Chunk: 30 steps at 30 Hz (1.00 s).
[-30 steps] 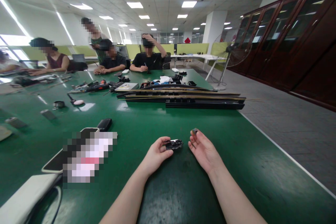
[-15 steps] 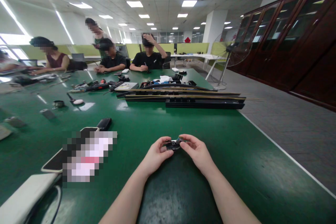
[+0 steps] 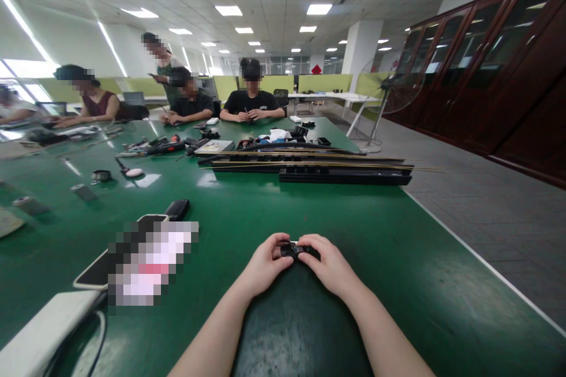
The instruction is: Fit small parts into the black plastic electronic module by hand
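A small black part [image 3: 292, 250], apparently plastic with a light spot on its upper edge, is held between my two hands just above the green table [image 3: 247, 206]. My left hand [image 3: 268, 262] grips its left end, thumb in front and fingers behind. On the other end, my right hand [image 3: 322, 259] is closed in the same way, with the thumb near the middle of the part. The fingers cover both ends, and its exact kind is too small to make out.
Long black rails [image 3: 345, 175] with thin brass-coloured rods lie across the table ahead. To the left are a phone [image 3: 106, 259], a partly blurred pink-white item [image 3: 150, 259] and a white box [image 3: 48, 330] with a cable. Several people sit or stand beyond, near assorted tools [image 3: 163, 146].
Both hands have dropped slightly, and the right one has shifted a little left along the black part. A person across the table has lowered a hand from their head.
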{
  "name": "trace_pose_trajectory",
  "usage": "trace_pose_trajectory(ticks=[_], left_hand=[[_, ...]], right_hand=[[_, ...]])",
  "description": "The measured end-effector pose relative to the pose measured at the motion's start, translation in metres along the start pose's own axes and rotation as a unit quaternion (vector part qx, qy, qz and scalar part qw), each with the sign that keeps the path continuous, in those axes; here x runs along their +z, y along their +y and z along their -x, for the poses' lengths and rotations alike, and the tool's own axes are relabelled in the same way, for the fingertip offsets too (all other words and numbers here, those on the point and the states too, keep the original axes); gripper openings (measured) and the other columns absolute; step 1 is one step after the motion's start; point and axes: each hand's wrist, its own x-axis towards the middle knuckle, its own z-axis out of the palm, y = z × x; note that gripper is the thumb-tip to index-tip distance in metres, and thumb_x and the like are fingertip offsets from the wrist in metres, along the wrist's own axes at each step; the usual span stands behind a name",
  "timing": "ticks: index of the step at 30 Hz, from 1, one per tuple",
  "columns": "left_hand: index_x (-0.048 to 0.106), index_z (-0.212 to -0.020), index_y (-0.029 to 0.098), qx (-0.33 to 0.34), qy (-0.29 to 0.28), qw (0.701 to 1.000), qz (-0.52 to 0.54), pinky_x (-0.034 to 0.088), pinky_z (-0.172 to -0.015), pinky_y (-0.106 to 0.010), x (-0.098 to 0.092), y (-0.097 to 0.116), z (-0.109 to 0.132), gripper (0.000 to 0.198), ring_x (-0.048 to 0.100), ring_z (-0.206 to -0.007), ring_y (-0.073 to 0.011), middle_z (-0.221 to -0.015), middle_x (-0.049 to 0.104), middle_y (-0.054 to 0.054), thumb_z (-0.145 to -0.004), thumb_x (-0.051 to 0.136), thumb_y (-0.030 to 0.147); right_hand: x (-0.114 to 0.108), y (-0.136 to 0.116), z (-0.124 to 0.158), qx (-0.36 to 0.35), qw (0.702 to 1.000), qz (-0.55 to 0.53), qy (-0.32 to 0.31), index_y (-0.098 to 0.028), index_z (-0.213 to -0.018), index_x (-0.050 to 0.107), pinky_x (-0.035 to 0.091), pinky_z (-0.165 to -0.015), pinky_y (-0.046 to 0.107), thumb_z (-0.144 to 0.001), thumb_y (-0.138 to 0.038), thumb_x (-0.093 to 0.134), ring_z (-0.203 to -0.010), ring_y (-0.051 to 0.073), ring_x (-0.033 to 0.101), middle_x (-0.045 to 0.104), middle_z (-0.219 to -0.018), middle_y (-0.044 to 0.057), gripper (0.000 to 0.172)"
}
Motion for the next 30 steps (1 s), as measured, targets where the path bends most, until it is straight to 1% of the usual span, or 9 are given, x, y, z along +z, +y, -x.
trace_pose_trajectory(ticks=[7,11,17,21,23,26,30], left_hand=[[0.049,-0.099,0.016,0.006,0.006,1.000,-0.024,0.042,-0.087,-0.036,0.001,0.000,0.000,0.039,0.058,-0.091,-0.0192,-0.099,0.059,-0.008,-0.062,0.062,0.012],[0.048,-0.101,0.016,0.010,0.004,0.999,-0.034,0.042,-0.088,-0.035,0.001,-0.002,0.000,0.039,0.058,-0.093,-0.0188,-0.100,0.059,-0.008,-0.064,0.061,0.012],[0.045,-0.104,0.015,0.016,-0.003,0.998,-0.061,0.042,-0.089,-0.036,0.000,-0.007,-0.003,0.039,0.058,-0.094,-0.0174,-0.103,0.058,-0.008,-0.067,0.057,0.011],[0.044,-0.108,0.016,0.028,0.007,0.995,-0.093,0.041,-0.090,-0.038,0.000,-0.010,-0.003,0.042,0.057,-0.097,-0.0185,-0.108,0.056,-0.010,-0.068,0.056,0.013],[0.045,-0.111,0.016,0.052,0.026,0.988,-0.140,0.039,-0.092,-0.038,-0.001,-0.011,-0.002,0.044,0.054,-0.100,-0.0192,-0.112,0.055,-0.011,-0.068,0.055,0.014],[0.047,-0.114,0.015,0.097,0.052,0.965,-0.238,0.034,-0.098,-0.038,-0.001,-0.012,-0.002,0.045,0.048,-0.108,-0.0191,-0.115,0.052,-0.010,-0.070,0.054,0.016],[0.047,-0.117,0.017,0.118,0.080,0.931,-0.335,0.029,-0.101,-0.040,-0.004,-0.015,-0.002,0.044,0.042,-0.114,-0.0197,-0.119,0.050,-0.010,-0.073,0.051,0.019]], right_hand=[[0.000,0.001,0.001,0.005,0.999,0.039,-0.019,-0.030,-0.085,0.066,0.038,-0.086,0.038,-0.071,-0.019,0.059,-0.091,0.022,0.055,0.064,-0.095,0.001,0.019],[-0.001,0.000,0.001,0.005,0.999,0.045,-0.031,-0.029,-0.086,0.065,0.040,-0.085,0.036,-0.072,-0.019,0.058,-0.091,0.021,0.056,0.064,-0.096,0.001,0.018],[-0.001,-0.001,0.000,0.017,0.992,0.108,-0.059,-0.024,-0.090,0.065,0.038,-0.092,0.035,-0.072,-0.018,0.057,-0.099,0.020,0.055,0.061,-0.104,0.004,0.020],[0.000,-0.002,0.000,0.024,0.990,0.130,-0.058,-0.023,-0.090,0.065,0.038,-0.092,0.034,-0.072,-0.019,0.057,-0.100,0.019,0.055,0.061,-0.105,0.005,0.019],[0.000,-0.002,0.000,0.024,0.990,0.130,-0.053,-0.023,-0.090,0.065,0.038,-0.092,0.034,-0.072,-0.019,0.057,-0.100,0.019,0.055,0.061,-0.106,0.005,0.020],[0.000,0.001,0.001,0.019,0.991,0.125,-0.048,-0.023,-0.092,0.064,0.038,-0.093,0.034,-0.071,-0.017,0.058,-0.101,0.019,0.054,0.061,-0.107,0.004,0.023],[0.000,0.004,0.001,0.024,0.992,0.114,-0.044,-0.023,-0.102,0.059,0.039,-0.093,0.033,-0.068,-0.013,0.058,-0.101,0.018,0.054,0.062,-0.107,0.003,0.035]])
